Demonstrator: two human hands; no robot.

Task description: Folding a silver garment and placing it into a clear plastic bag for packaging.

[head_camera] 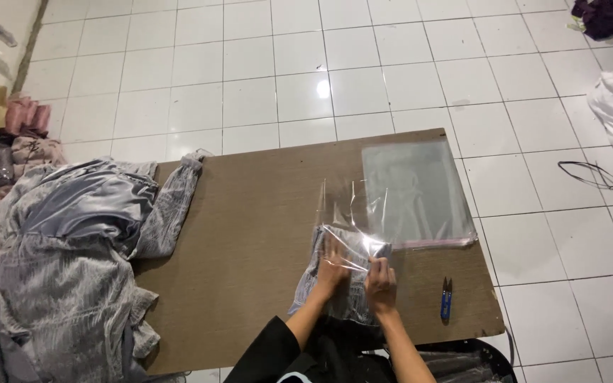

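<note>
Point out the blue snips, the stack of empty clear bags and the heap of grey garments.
Blue snips point(446, 299): head view, on the handle.
Stack of clear bags point(414, 191): head view, middle of the top bag.
Heap of grey garments point(72, 241): head view, centre of the heap.
</note>
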